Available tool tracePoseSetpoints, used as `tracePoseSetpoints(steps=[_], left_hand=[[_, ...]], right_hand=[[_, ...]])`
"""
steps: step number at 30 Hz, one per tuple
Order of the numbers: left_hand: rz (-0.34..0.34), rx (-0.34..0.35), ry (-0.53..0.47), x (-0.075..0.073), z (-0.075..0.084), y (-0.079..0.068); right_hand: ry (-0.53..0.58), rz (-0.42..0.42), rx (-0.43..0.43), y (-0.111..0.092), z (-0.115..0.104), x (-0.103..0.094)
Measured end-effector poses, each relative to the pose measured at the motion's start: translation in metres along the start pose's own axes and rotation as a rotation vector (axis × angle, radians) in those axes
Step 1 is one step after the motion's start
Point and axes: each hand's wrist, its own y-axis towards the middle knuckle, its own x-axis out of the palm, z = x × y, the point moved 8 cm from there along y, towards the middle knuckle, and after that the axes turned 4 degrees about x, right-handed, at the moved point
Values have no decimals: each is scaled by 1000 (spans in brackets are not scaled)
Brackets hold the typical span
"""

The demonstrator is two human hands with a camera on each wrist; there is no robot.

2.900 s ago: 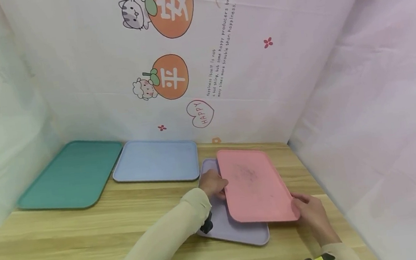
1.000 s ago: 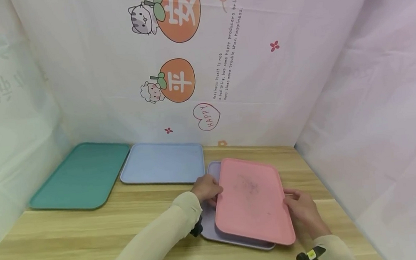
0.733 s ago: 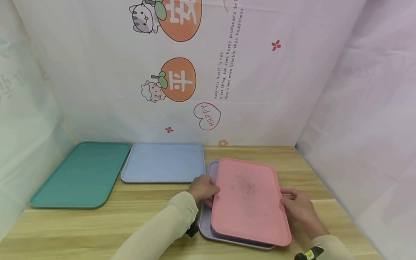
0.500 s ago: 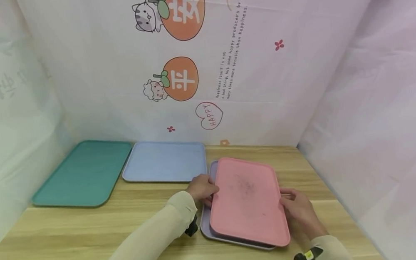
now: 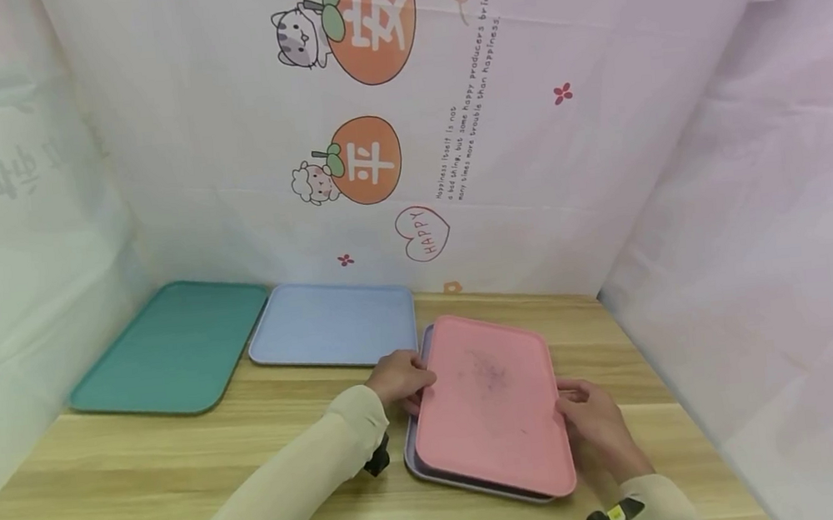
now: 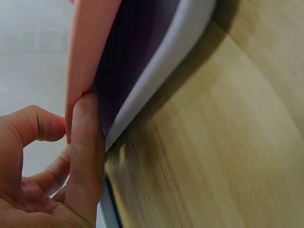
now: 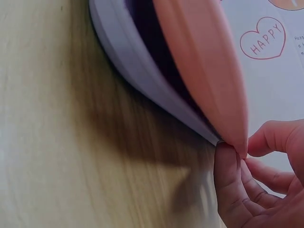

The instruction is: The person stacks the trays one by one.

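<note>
A pink tray (image 5: 491,408) with dark smudges in its middle lies over a pale purple tray (image 5: 427,466), whose left and near edges stick out from under it. My left hand (image 5: 399,377) pinches the pink tray's left edge between thumb and fingers. On the opposite side my right hand (image 5: 596,420) pinches its right edge. In the left wrist view, a dark gap shows between the pink tray (image 6: 92,52) and the purple tray (image 6: 161,61). The right wrist view has the same gap, with the right hand's fingertips (image 7: 227,164) under the pink rim.
A light blue tray (image 5: 332,325) lies at the back, close beside my left hand. Left of it a teal tray (image 5: 172,350) rests on the wooden table (image 5: 181,475). White printed sheets (image 5: 240,143) stand behind and on both sides.
Both hands have brought the pink tray left and nearer, turning it so it covers more of the purple tray. The right hand has shifted from the near right corner to the right edge.
</note>
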Motion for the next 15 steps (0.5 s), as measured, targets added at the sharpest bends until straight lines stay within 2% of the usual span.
tracePoseSetpoints(steps=[15], left_hand=[[36, 7, 67, -8, -5, -2]], right_hand=[[-4, 18, -1, 0, -4, 11]])
